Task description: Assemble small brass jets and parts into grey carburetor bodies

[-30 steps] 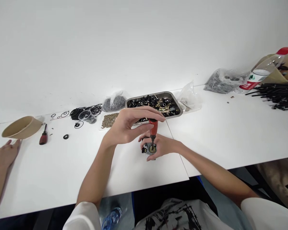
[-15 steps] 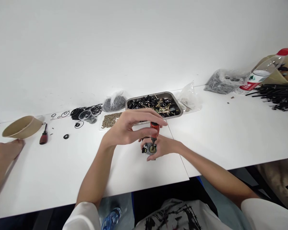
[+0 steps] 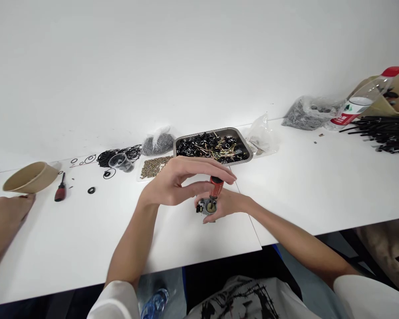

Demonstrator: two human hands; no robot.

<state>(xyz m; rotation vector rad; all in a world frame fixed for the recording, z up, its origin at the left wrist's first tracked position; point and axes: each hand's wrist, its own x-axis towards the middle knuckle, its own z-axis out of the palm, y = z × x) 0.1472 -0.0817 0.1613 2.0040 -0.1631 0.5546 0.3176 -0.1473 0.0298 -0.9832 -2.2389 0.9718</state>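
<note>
My left hand is closed on a red screwdriver, thumb on one side of the handle and fingers arched over its black top. The shaft points down into the round, yellowish opening of a small grey metal part, which looks like a carburetor. My right hand wraps round that carburetor from the right, thumb at its near side and fingers at its far side. The carburetor is just above or on the white table; I cannot tell which. The screwdriver's tip is hidden inside the opening.
Behind my hands stands a metal tray of mixed black and brass parts, beside small brass pieces. Leftward are a plastic cup, a second screwdriver, a paper bowl and another person's hand. A bottle leans at the right.
My left hand has come slightly lower, and the screwdriver's handle now leans a little more to the right. My right hand and the carburetor stay in place.
</note>
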